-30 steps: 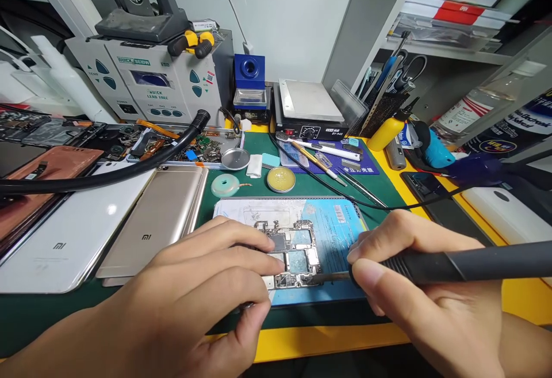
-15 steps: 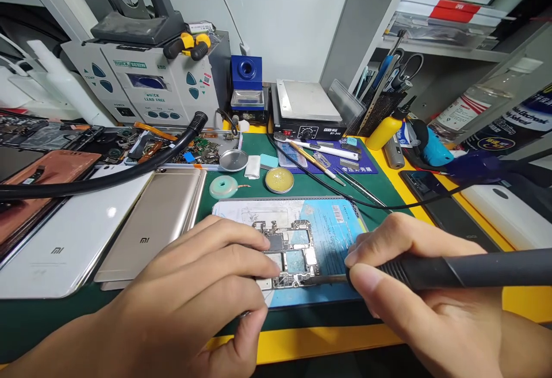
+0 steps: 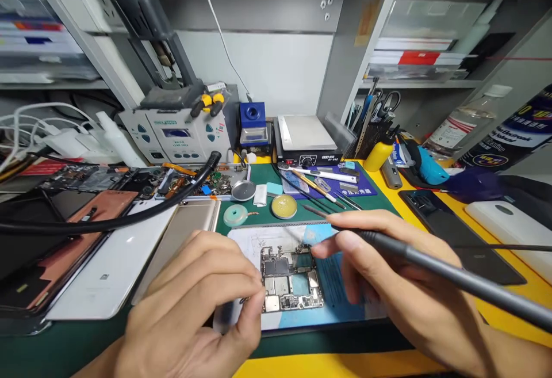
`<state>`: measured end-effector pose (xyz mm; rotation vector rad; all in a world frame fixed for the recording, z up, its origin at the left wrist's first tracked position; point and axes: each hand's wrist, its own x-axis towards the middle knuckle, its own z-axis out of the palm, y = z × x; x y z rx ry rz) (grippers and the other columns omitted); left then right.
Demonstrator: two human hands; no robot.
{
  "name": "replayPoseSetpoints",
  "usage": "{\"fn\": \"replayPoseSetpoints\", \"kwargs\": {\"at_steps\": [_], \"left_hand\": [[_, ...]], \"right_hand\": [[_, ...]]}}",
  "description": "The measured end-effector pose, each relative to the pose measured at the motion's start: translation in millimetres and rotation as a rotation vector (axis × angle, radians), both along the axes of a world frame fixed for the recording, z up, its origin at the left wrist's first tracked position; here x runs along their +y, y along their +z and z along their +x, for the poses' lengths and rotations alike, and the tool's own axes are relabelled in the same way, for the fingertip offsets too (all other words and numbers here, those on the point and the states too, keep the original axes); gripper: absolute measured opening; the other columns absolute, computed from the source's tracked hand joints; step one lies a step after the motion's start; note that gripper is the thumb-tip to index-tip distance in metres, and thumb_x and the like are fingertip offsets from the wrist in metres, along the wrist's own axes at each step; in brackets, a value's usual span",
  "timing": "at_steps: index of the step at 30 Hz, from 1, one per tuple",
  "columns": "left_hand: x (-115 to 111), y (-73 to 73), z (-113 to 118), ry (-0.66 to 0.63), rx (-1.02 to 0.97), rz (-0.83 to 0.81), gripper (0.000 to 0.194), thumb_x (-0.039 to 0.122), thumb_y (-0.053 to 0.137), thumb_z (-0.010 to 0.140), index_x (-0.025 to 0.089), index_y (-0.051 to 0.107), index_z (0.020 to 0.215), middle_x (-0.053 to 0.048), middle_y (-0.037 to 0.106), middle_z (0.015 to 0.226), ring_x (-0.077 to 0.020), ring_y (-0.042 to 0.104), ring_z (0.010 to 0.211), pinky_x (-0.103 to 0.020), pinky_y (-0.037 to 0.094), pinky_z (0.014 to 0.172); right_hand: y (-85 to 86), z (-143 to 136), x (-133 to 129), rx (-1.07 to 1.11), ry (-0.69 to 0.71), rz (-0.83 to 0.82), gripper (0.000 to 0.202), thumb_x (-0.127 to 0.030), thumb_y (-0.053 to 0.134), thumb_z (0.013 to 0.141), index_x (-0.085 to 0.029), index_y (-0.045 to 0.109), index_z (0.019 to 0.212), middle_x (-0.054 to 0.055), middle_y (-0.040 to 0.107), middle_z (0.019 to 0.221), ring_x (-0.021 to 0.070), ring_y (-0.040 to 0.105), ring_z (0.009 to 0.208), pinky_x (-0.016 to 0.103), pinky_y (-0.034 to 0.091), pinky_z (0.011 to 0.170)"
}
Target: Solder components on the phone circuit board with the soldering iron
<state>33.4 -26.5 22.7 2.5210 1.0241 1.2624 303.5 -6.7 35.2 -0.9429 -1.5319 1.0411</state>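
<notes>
A bare phone motherboard (image 3: 282, 266), with metal shields and cut-out openings, is over a blue and white work pad (image 3: 293, 323). My left hand (image 3: 202, 297) is closed at the board's left edge, thumb and fingertips pinched there; the exact contact is partly hidden. In my right hand (image 3: 388, 268) is a black soldering iron (image 3: 409, 254), held like a pen. Its tip points left, above the pad's far edge and clear of the board. A right fingertip is close to the board's upper right corner; I cannot tell if it touches.
Beyond the pad are a tin of yellow paste (image 3: 284, 206), a green wick spool (image 3: 235, 215) and a round metal lid (image 3: 244, 190). A black hose (image 3: 129, 217) crosses phones (image 3: 103, 274) at left. A hot plate (image 3: 308, 139) and hot-air station (image 3: 176, 136) stand behind.
My right hand has lifted the iron's tip off the board's lower edge, up and away. My left fingers have drawn from the board's face into a pinch at its left edge. The view has tilted up.
</notes>
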Motion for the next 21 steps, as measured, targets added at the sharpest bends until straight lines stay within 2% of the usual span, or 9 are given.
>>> {"fn": "replayPoseSetpoints", "kwargs": {"at_steps": [2,4,6,7,9,11,15,21], "left_hand": [[2.0,3.3,-5.3,-0.009,-0.021,0.027,0.02,0.037,0.099,0.107,0.03,0.084,0.119,-0.008,0.093,0.112,-0.0312,0.09,0.106,-0.048,0.08,0.099],[3.6,6.3,-9.9,-0.024,-0.037,0.056,0.016,0.02,0.092,0.109,0.029,0.083,0.12,-0.006,0.093,0.107,-0.0272,0.089,0.099,-0.042,0.078,0.092],[5.2,8.7,-11.5,-0.041,-0.042,0.084,0.027,0.002,0.081,0.107,0.027,0.081,0.119,-0.004,0.092,0.101,-0.0211,0.087,0.093,-0.034,0.075,0.087],[5.8,9.6,-10.9,-0.051,-0.042,0.094,0.033,-0.004,0.077,0.105,0.026,0.081,0.118,-0.002,0.091,0.1,-0.0186,0.086,0.091,-0.031,0.074,0.086],[6.4,10.7,-7.8,-0.077,-0.043,0.102,0.038,-0.01,0.072,0.103,0.024,0.08,0.118,-0.002,0.091,0.099,-0.0161,0.085,0.091,-0.029,0.072,0.087],[5.9,10.7,-4.1,-0.102,-0.043,0.091,0.036,-0.009,0.072,0.104,0.024,0.079,0.118,-0.002,0.092,0.101,-0.0161,0.085,0.093,-0.029,0.072,0.088],[3.5,8.5,-1.3,-0.128,-0.039,0.03,0.032,-0.006,0.073,0.108,0.024,0.078,0.116,0.0,0.089,0.101,-0.0141,0.081,0.094,-0.027,0.071,0.09],[5.0,10.1,-0.1,-0.163,-0.033,-0.02,0.031,-0.006,0.071,0.109,0.024,0.078,0.115,0.002,0.087,0.101,-0.0121,0.08,0.095,-0.025,0.069,0.093]], "right_hand": [[2.2,-0.9,3.2,-0.013,0.003,0.047,0.025,-0.018,0.095,0.116,-0.038,0.098,0.13,0.0,0.104,0.104,0.0115,0.083,0.056,0.013,0.064,0.051],[3.6,-2.3,6.1,-0.068,0.023,0.129,0.044,-0.007,0.105,0.097,-0.033,0.097,0.131,0.0,0.105,0.108,0.013,0.082,0.06,0.017,0.069,0.057],[3.2,-3.1,9.2,-0.127,0.078,0.251,0.058,0.001,0.108,0.083,-0.029,0.094,0.131,0.001,0.104,0.111,0.0152,0.085,0.069,0.021,0.074,0.066],[2.0,-3.0,10.9,-0.13,0.103,0.328,0.06,0.002,0.107,0.082,-0.028,0.093,0.133,0.002,0.103,0.112,0.016,0.087,0.075,0.022,0.074,0.071],[-1.7,-2.0,14.1,-0.137,0.173,0.453,0.063,0.002,0.104,0.086,-0.029,0.09,0.139,0.002,0.102,0.117,0.0174,0.09,0.088,0.024,0.075,0.082],[-5.3,-0.8,16.5,-0.133,0.232,0.507,0.061,0.002,0.099,0.094,-0.031,0.086,0.145,0.001,0.101,0.116,0.0181,0.09,0.095,0.026,0.074,0.088],[-7.2,0.8,18.2,-0.091,0.271,0.526,0.044,-0.004,0.094,0.105,-0.031,0.083,0.138,-0.001,0.099,0.102,0.0179,0.088,0.089,0.027,0.071,0.084],[-4.8,2.7,16.4,-0.065,0.26,0.481,0.043,-0.006,0.097,0.105,-0.029,0.084,0.138,0.003,0.101,0.108,0.02,0.089,0.092,0.029,0.069,0.079]]}}
